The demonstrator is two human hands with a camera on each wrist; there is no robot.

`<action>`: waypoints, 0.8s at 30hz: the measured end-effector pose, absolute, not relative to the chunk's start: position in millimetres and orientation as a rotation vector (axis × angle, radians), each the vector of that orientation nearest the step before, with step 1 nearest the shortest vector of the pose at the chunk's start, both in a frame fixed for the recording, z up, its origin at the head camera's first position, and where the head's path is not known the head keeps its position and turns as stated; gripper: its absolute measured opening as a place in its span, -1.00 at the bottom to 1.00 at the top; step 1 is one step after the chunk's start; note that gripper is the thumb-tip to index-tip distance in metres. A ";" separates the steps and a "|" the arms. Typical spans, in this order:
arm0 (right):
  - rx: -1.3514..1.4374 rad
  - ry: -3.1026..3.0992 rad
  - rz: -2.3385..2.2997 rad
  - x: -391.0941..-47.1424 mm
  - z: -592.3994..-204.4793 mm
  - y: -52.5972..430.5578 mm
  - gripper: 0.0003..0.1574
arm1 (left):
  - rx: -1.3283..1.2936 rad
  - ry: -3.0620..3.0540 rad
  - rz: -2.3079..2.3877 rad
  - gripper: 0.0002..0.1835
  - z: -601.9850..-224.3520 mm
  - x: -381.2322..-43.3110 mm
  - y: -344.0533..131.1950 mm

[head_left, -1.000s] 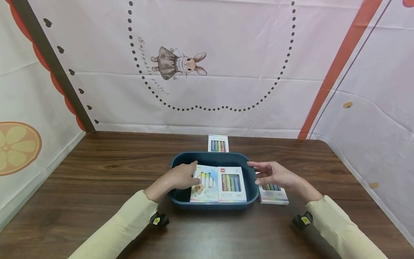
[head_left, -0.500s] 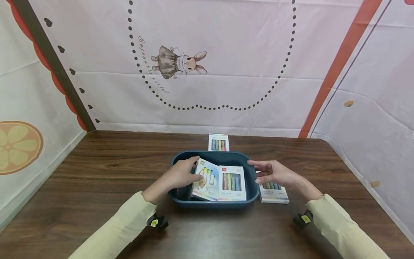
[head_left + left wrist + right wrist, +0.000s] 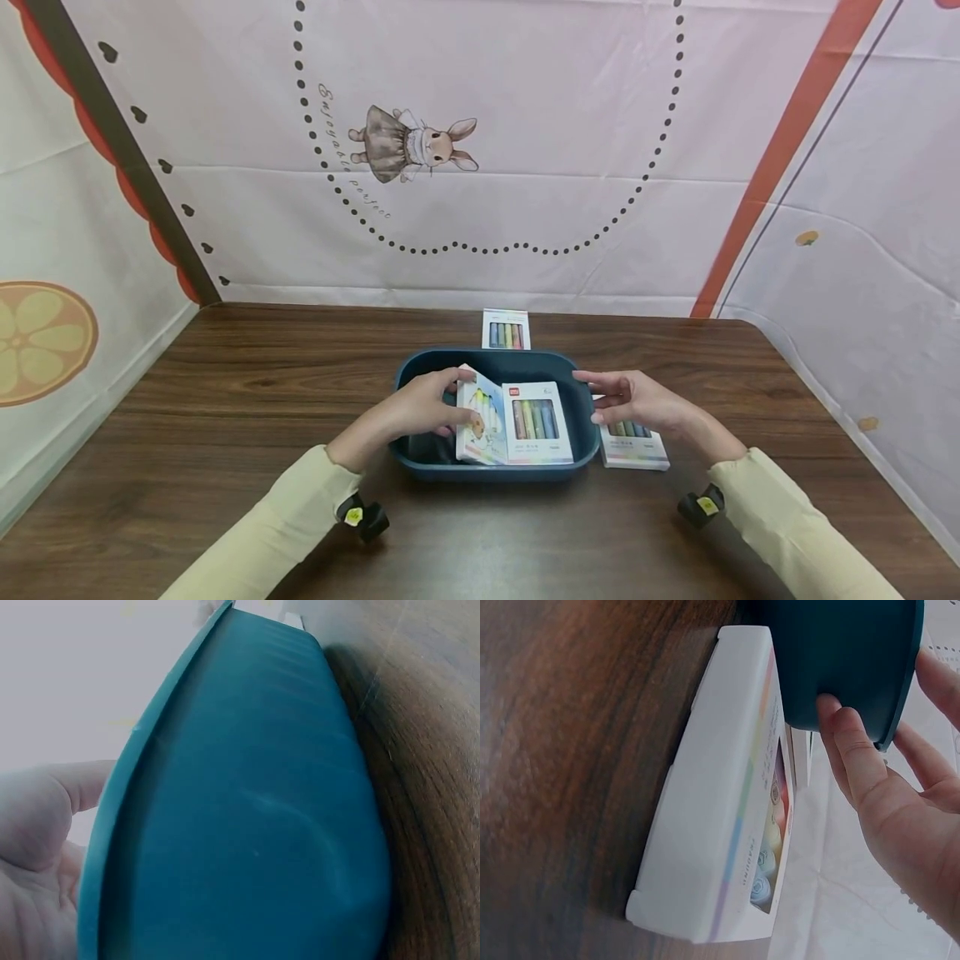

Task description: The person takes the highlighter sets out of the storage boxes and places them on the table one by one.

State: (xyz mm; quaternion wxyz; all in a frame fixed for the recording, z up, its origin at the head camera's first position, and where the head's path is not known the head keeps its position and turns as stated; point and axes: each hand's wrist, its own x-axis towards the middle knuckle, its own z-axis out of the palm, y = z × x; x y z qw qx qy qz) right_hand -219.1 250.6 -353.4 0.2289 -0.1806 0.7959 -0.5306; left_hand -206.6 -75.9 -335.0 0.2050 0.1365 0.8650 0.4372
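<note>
In the head view, the left hand (image 3: 423, 406) grips the left edge of a marker box with a cartoon animal (image 3: 482, 421), which tilts inside the dark blue plastic bin (image 3: 495, 475). Beside it in the bin lies a white box with a window showing coloured sticks (image 3: 537, 454). The right hand (image 3: 630, 402) holds the bin's right rim. In the right wrist view, two of its fingers (image 3: 855, 742) press the outer wall. The left wrist view shows mostly the bin's outside (image 3: 255, 787), with part of the left hand (image 3: 34, 847) behind its rim.
Another white box of coloured sticks (image 3: 633, 454) lies against the bin's right side, below the right hand. A similar box (image 3: 506, 329) lies behind the bin. The brown wooden table (image 3: 300, 358) meets a printed cloth (image 3: 525, 208) at the back.
The left hand's fingers have come around the marker box's left edge. The box has lifted on that side and tilted, while the white box beside it shifted slightly. The right hand stays put.
</note>
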 end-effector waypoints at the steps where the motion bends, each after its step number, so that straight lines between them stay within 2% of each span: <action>1: -0.495 2.195 -1.459 -219.1 -353.3 250.6 -0.12 | 0.384 2.401 1.223 -0.39 -334.7 -206.3 -76.1; 24: -0.544 2.212 -1.390 -213.2 -348.9 249.5 -0.13 | 0.315 2.332 1.367 -0.29 -340.9 -205.8 -82.3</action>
